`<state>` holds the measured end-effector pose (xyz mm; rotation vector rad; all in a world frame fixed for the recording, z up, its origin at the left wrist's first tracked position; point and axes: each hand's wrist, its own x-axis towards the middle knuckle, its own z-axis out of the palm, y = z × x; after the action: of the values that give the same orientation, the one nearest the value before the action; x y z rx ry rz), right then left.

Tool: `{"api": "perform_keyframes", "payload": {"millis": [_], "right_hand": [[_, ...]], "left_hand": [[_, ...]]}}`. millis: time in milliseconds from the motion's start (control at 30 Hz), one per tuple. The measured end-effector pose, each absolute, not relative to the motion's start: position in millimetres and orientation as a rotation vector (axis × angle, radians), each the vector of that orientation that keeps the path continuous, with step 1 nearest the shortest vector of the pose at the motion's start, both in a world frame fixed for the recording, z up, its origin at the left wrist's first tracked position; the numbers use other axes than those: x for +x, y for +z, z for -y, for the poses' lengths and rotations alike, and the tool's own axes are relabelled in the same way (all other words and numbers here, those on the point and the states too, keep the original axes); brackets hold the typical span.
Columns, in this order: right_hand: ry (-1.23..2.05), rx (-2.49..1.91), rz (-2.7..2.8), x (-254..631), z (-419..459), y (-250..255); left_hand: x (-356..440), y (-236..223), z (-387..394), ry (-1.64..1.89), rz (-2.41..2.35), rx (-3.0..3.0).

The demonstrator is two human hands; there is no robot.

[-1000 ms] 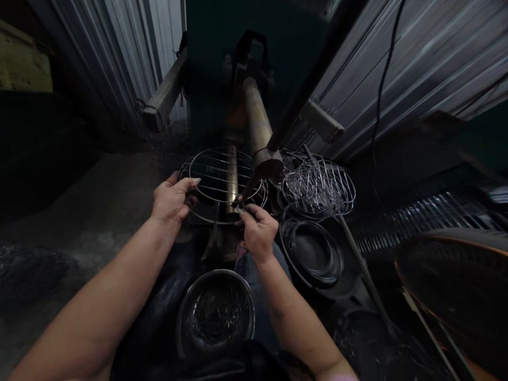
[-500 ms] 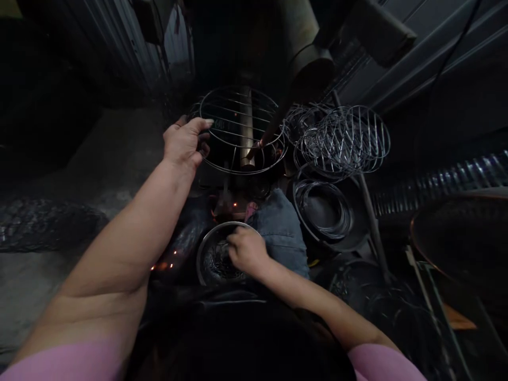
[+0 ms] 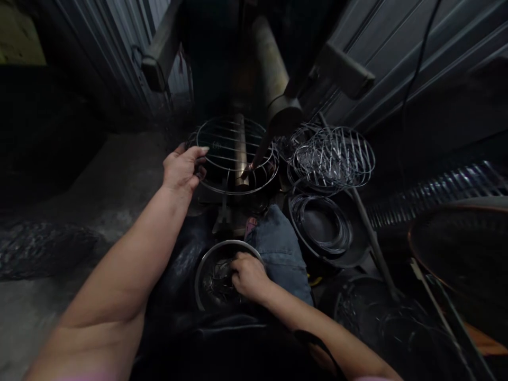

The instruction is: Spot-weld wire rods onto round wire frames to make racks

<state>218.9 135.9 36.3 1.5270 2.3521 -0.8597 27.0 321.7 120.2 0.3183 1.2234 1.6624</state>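
My left hand (image 3: 183, 166) grips the left rim of a round wire rack (image 3: 222, 168), its thumb lying on top and its fingers curled beneath. The rack has parallel bars and a second wire ring below, and it sits around an upright metal post (image 3: 241, 148). A pointed metal electrode (image 3: 260, 154) comes down to the rack's near right side. My right hand (image 3: 249, 275) reaches into a metal bowl (image 3: 201, 264) on my lap, fingers bent down among short wire pieces (image 3: 222, 280). What those fingertips hold, if anything, is hidden.
Finished-looking wire racks (image 3: 335, 157) lie piled to the right of the post. Below them, wire rings (image 3: 345, 227) rest in a dark pan (image 3: 359, 251). A thick cylindrical machine arm (image 3: 273, 69) hangs overhead. A large round-rimmed container (image 3: 413, 238) stands at far right.
The view has tilted up, so everything sits lower. Sparks glowing near the bowl have gone out. My left hand keeps its hold on the rack; my right hand remains in the bowl.
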Motion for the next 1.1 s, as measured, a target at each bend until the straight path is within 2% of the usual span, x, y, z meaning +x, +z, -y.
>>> {"api": "perform_keyframes", "payload": {"millis": [167,233,300,367,433,500,733,1100], "right_hand": [[-1.595,1.548,-2.406,238,-157,55],[-1.758,1.645,-2.583,242,-172,72],[-1.709,1.857,-2.842,240,-189,91],[-1.491,2.146,-3.076,233,-208,110],[-1.307,2.347,-3.193,224,-224,120],[-1.257,2.477,-3.188,215,-235,122],[-1.510,2.690,-2.902,205,-245,101],[-1.580,2.951,-2.777,196,-250,95]], "left_hand": [[28,128,-308,1.693,-1.203,0.368],[30,130,-300,1.710,-1.204,0.401],[33,130,-292,1.727,-1.208,0.413],[37,129,-287,1.738,-1.202,0.418],[40,128,-283,1.747,-1.186,0.427],[43,128,-280,1.759,-1.173,0.430],[48,134,-275,1.798,-1.149,0.436],[52,131,-279,1.816,-1.139,0.386]]}}
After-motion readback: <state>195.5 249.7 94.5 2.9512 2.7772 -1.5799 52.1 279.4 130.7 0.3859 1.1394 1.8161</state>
